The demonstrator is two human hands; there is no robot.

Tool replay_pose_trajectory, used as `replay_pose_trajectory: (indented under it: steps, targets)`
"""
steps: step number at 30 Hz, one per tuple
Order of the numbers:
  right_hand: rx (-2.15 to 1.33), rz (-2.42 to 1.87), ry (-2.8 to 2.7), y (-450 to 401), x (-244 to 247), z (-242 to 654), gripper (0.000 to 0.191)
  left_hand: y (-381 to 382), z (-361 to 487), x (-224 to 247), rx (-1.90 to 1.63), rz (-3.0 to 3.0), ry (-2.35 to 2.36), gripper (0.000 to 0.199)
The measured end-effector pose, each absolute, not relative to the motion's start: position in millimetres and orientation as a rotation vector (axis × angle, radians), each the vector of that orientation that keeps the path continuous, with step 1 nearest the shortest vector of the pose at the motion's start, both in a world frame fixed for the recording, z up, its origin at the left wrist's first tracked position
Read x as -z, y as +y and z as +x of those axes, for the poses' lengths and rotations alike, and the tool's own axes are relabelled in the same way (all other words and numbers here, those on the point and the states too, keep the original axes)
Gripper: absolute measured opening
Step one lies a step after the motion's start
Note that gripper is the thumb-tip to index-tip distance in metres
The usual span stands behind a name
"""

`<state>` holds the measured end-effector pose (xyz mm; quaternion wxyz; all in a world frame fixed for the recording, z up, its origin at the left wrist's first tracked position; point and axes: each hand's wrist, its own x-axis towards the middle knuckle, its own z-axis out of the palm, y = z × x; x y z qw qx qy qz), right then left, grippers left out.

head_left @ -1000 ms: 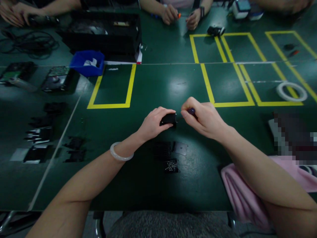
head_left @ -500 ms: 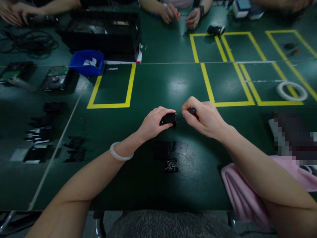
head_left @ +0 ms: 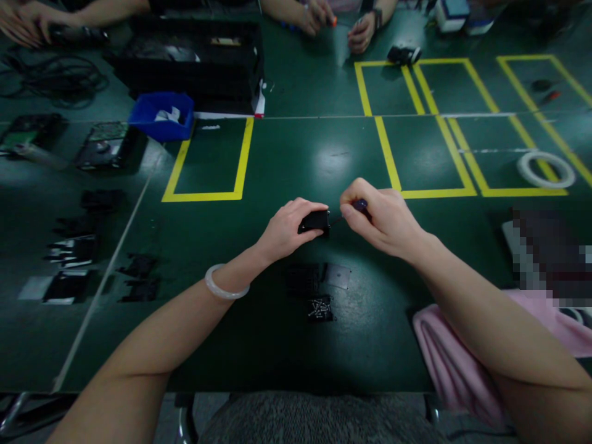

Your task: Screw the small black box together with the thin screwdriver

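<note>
My left hand point(head_left: 292, 228) grips a small black box-shaped part point(head_left: 315, 221) between thumb and fingers on the green table. My right hand point(head_left: 377, 216) is closed around the dark handle of a screwdriver point(head_left: 361, 205). Its thin shaft slants left to the right end face of the black part; the tip is too small to make out exactly. Nearer to me lie a small black tray of silver screws point(head_left: 320, 308), a flat dark plate point(head_left: 337, 276) and a black plastic piece point(head_left: 303, 279).
Several black parts point(head_left: 139, 277) lie to the left, with circuit-board units point(head_left: 104, 145) behind. A blue bin point(head_left: 161, 117) stands before a large black crate point(head_left: 194, 68). At right are a white tape ring point(head_left: 546, 170) and pink cloth point(head_left: 448, 351). Other people's hands point(head_left: 363, 34) work across the table.
My hands, the black part and the screwdriver hold almost the same place. Across the table, a co-worker's hands have shifted slightly.
</note>
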<state>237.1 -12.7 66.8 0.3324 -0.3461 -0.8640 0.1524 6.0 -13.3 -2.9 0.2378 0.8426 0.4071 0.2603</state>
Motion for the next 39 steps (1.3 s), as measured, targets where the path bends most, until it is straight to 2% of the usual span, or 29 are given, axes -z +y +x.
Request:
replay_pose_trajectory:
  steps: [13,29,39]
  targets:
    - [-0.355,-0.934,-2.271,-13,-67,238,0.014,-13,6,4,-0.711,2.321,1.117,0.041]
    - [-0.229,-1.280,-2.259,-17,-72,231,0.027,-14,6,4,-0.730,2.338,1.112,0.043]
    - [-0.067,-1.328,-2.396,-24,-79,227,0.020,-12,7,4,-0.727,2.331,1.112,0.042]
